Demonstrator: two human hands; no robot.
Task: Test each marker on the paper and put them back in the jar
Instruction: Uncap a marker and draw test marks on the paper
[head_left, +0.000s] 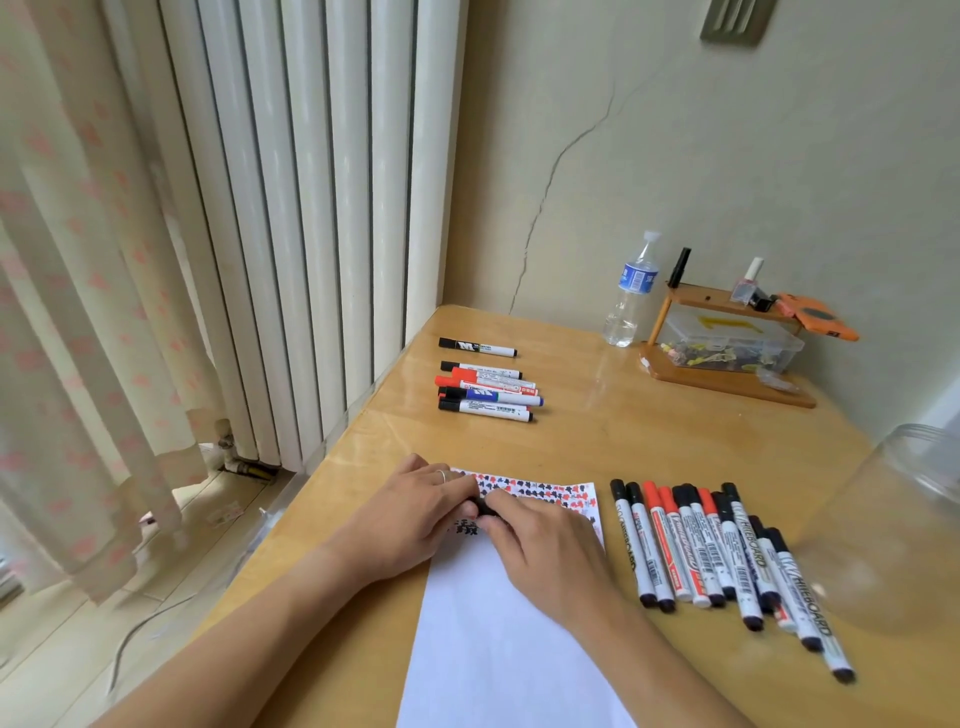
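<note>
Nearest, a white paper (498, 623) lies on the bench (623, 441), its far end crowded with red and black test marks. Over that end the left hand (410, 514) and right hand (550, 551) meet, fingers of both curled round a small dark marker (482, 506), probably to pull or seat its cap; the marker's body is mostly hidden. Just right of the paper a row of markers (722, 551) lies side by side, within easy reach of the right hand. The clear jar (904, 525) sits at the right edge, blurred. Farther off, a second group of markers (488, 387) lies near the radiator (311, 208). Beyond stand a water bottle (631, 293) and a wooden shelf (727, 343); none blocks the hands.
</note>
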